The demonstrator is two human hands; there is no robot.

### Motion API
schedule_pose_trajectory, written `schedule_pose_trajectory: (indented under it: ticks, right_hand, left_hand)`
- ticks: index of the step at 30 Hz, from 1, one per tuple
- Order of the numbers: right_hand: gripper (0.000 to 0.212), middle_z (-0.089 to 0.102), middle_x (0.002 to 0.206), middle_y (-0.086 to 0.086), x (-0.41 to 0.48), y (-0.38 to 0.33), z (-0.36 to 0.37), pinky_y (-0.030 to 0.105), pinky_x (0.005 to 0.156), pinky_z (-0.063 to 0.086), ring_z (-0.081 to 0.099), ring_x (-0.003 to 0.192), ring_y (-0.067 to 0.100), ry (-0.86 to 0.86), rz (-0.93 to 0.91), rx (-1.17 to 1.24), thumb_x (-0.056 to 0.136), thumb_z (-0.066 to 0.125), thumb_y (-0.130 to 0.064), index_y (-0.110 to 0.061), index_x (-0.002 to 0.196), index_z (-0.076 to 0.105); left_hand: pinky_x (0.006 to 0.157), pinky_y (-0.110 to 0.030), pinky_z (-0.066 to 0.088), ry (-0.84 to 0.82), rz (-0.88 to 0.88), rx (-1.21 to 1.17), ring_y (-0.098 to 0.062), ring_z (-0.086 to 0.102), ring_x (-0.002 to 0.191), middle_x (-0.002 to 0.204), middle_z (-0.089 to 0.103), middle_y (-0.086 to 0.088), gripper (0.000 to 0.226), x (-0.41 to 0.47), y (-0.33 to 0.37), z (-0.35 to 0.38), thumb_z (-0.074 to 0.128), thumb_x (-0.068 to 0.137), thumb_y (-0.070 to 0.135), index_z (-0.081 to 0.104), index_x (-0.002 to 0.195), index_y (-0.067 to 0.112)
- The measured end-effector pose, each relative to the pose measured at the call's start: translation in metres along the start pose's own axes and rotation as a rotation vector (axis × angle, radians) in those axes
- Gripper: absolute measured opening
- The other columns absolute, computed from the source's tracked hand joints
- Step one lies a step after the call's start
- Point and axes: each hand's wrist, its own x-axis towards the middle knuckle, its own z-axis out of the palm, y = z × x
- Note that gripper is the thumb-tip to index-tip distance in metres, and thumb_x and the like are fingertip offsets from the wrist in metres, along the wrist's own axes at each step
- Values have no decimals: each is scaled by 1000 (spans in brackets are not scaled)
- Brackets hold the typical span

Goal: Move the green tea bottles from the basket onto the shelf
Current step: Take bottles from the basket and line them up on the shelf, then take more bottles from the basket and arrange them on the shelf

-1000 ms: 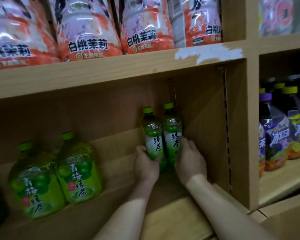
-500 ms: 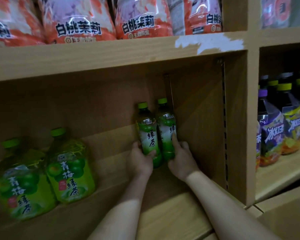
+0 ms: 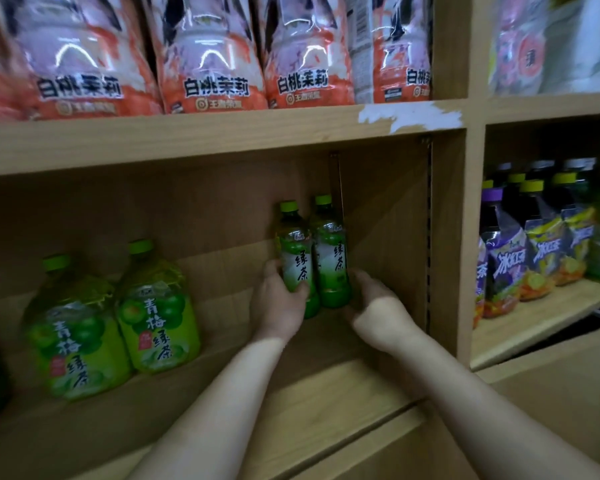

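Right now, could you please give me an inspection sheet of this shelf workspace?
Surface: light wooden shelf board, with both small bottles standing near its back right corner.
Job's things: left slim green-capped green tea bottle and right slim green-capped green tea bottle, side by side; basket not in view.
Clutter: large yellow-green tea jugs, two of them, further left on the same board.
Grips: left hand holds the left bottle low down, thumb across its front; right hand lies beside the right bottle, fingers loosely curled, not round it.
Cables: nothing seen.
Surroundings: orange-and-white bottles on the shelf above; purple- and yellow-labelled bottles in the bay to the right.
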Motion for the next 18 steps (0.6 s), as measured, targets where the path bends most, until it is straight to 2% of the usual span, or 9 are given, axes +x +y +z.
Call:
schedule_pose_trajectory:
  ticks: [3,7,12,15,18]
  right_hand:
    - [65,47,140,12,-39,-11,-25,34,102,42,47,127,27,-16,-79,-160,90,56,-20,-22,147,25]
    - [58,50,134,1,-93,-32,-49,35,99,45,51,120,20,-62,-230,-397,90,53,-26,-27,144,30]
    - [47,56,118,1,-156,-52,-76,34,84,44,56,109,25,-162,-373,-794,90,47,-26,-28,136,39]
    - [38,60,119,0,-201,-56,-97,34,84,45,57,110,24,-185,-328,-907,91,46,-30,-30,130,45]
    - [36,66,114,-6,-242,-48,-116,31,85,46,60,107,19,-192,-195,-900,92,47,-33,-32,128,49]
  left_hand:
    - [82,-33,51,-50,134,-4,-20,61,96,113,64,3,32,-26,6,-22,65,85,27,55,115,28]
    - [70,-26,51,-189,325,26,-6,61,78,86,65,14,4,-73,20,-51,60,88,32,62,90,34]
    - [65,-33,53,-250,528,-13,-6,61,71,76,66,13,11,-126,38,-70,58,88,36,67,85,30]
    - [63,-34,52,-303,650,-65,-9,60,70,76,66,11,13,-160,51,-70,56,89,35,67,87,28]
    - [64,-32,51,-407,734,-93,-11,61,71,77,68,9,14,-188,65,-54,56,88,33,68,90,27]
